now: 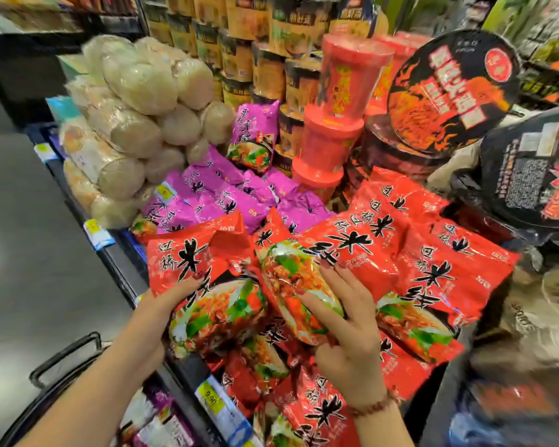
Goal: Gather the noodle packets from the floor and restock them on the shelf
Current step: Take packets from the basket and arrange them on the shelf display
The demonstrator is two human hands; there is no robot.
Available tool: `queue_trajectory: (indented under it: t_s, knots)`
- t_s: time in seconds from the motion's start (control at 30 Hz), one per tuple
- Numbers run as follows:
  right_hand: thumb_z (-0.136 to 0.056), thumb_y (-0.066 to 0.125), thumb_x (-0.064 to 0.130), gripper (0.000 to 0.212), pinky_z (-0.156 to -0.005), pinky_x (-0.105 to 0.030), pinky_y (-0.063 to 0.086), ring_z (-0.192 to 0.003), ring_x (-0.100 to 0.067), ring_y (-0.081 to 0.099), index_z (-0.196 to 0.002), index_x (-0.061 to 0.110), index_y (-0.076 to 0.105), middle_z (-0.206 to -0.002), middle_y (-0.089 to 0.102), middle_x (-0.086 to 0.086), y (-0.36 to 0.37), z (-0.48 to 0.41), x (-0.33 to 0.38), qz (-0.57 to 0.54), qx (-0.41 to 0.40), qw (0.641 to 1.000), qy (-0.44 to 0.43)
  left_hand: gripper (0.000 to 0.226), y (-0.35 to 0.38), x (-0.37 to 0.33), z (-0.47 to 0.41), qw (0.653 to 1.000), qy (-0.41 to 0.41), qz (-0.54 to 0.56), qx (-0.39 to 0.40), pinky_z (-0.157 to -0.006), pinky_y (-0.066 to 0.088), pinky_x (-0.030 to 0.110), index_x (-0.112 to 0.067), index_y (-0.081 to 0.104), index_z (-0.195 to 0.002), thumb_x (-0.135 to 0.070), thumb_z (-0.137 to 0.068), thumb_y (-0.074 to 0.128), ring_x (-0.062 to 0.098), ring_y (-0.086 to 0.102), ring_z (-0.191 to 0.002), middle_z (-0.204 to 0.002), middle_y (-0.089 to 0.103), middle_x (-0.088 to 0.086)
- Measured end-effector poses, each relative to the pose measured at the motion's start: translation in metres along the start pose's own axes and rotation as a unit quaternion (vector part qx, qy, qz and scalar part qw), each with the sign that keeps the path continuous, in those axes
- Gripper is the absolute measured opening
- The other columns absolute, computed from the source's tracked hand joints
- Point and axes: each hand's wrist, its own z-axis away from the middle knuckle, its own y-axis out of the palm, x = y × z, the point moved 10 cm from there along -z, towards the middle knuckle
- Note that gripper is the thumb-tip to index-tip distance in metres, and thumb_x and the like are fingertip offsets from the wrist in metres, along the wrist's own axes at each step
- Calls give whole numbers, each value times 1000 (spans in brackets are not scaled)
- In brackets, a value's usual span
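- The task looks to be in its restocking stage: both hands are up at the shelf (188,379), not down at the floor (29,221).
- The left hand (157,317) grips the near-left red packet (213,285) by its left edge. The fingers are curled over the front of the packet, which sits tilted at the near-left corner of the red stock.
- The right hand (349,333) holds the centre red packet (291,279). The thumb is spread across its printed front and the other fingers, nearly straight, reach up behind its right edge. This packet stands on edge, leaning between the near-left red packet and the red pile (433,269).
- Done so far, as I judge it: many red packets already lie on the shelf to the right and in the near rows, heaped and overlapping.
- The purple packets (223,195) sit farther back, between the red stock and the pale noodle bundles (136,108).
- Left to do: neither held packet has been let go, so both need settling in, and the loose pile probably wants straightening.
- The strip of floor visible on the left shows no packets, but most of it is out of view, so I cannot tell whether more remain.
- A black basket handle (65,359) shows near left; its contents are hidden.
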Motion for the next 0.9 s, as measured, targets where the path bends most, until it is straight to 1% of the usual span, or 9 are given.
queue_trajectory:
  t_s: [0.07, 0.17, 0.23, 0.3, 0.33, 0.43, 0.53, 0.7, 0.9]
  knots:
    - [-64, 39, -5, 61, -110, -42, 33, -139, -26, 35, -114, 21, 63, -139, 49, -2, 5, 8, -19, 18, 40, 999, 4, 40, -2, -6, -4, 1000, 14, -15, -5, -85, 54, 45, -18, 72, -98, -24, -59, 81, 22, 72, -77, -100, 74, 11]
    - [-64, 49, -6, 58, -98, -66, 36, -141, -24, 32, -108, 29, 66, -141, 51, 3, 21, 16, -48, 116, 126, 985, 31, 16, -6, -12, -8, 999, 28, -17, -4, -61, 59, 31, -19, 69, -97, -17, -82, 64, 18, 72, -72, -92, 75, 5]
    - [-56, 68, -4, 67, -104, -75, 16, -145, -19, 21, -111, 36, 65, -150, 39, 10, 35, 27, -60, 210, 217, 952, 48, 18, -8, -14, -9, 999, 32, -14, 5, -59, 59, 30, -19, 71, -95, -23, -78, 69, 18, 72, -73, -93, 75, 6]
    - [-57, 73, 16, 68, -111, -67, -7, -149, -15, 8, -118, 42, 59, -156, 25, 15, 39, 38, -64, 232, 272, 931, 75, 48, -9, -16, -8, 999, 38, -33, 18, -64, 59, 32, -22, 74, -94, -39, -51, 86, 19, 72, -79, -98, 75, 6]
    - [-60, 72, 28, 62, -112, -63, -13, -149, -14, 5, -119, 43, 58, -157, 23, 16, 37, 39, -61, 226, 277, 930, 86, 59, -10, -15, -7, 999, 33, -39, 17, -69, 58, 35, -23, 75, -95, -40, -41, 89, 20, 72, -82, -99, 74, 6]
    - [-74, 63, 50, 38, -113, -63, -10, -146, -18, 20, -109, 37, 66, -150, 38, 11, 24, 29, -46, 233, 204, 944, 111, 65, -13, -9, -9, 999, 26, -37, 20, -84, 52, 40, -21, 70, -107, -40, -45, 80, 22, 71, -90, -107, 73, 7]
    - [-84, 60, 45, 45, -115, -59, -10, -146, -21, 19, -128, 36, 60, -153, 35, 3, 19, 20, -43, 315, 143, 930, 123, 73, -12, -1, -8, 998, 14, -55, 22, -91, 50, 45, -19, 67, -114, -40, -46, 80, 26, 68, -98, -109, 72, 7]
    - [-86, 66, 39, 68, -109, -66, -2, -148, -29, 9, -146, 44, 33, -161, 15, -1, 40, 32, -71, 384, 221, 882, 158, 82, -14, 12, -9, 997, -10, -69, 32, -93, 49, 48, -15, 66, -114, -40, -39, 88, 32, 68, -100, -110, 71, 12]
    - [-84, 68, 38, 62, -111, -66, -4, -147, -29, 17, -140, 41, 44, -158, 25, 0, 31, 28, -58, 362, 175, 904, 143, 99, -15, 33, -6, 987, -56, -127, 80, -103, 42, 54, -17, 64, -119, -50, -31, 95, 32, 63, -109, -113, 71, 9]
